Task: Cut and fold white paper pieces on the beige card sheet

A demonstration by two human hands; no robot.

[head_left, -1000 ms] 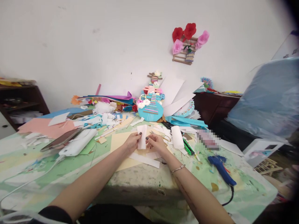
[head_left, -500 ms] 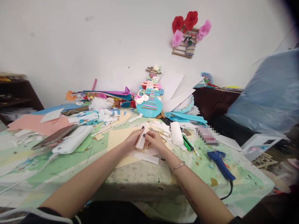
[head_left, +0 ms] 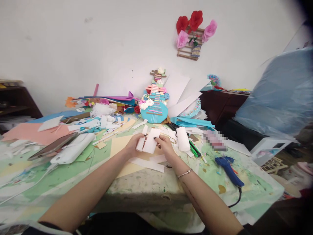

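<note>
Both hands meet over the middle of a cluttered craft table (head_left: pixel 151 186). My left hand (head_left: pixel 133 147) pinches a small white paper piece (head_left: pixel 140 143) by its lower edge. My right hand (head_left: pixel 165 146) grips a larger white paper piece (head_left: pixel 152 141), tilted, right beside the small one; the two pieces touch or overlap slightly. Under the hands lie a cream sheet (head_left: pixel 122 147) and white paper strips (head_left: pixel 146 164). A bracelet sits on my right wrist.
A white paper roll (head_left: pixel 183 138), green pens (head_left: pixel 195 149) and scissors lie right of the hands. A blue glue gun (head_left: pixel 227 164) rests further right. A phone and white power bank (head_left: pixel 72 150) lie left. A blue paper guitar (head_left: pixel 154 109) stands at the back.
The single narrow paper held between both hands is now two pieces, one in each hand, and the right one is held wider and tilted. The view shifted slightly.
</note>
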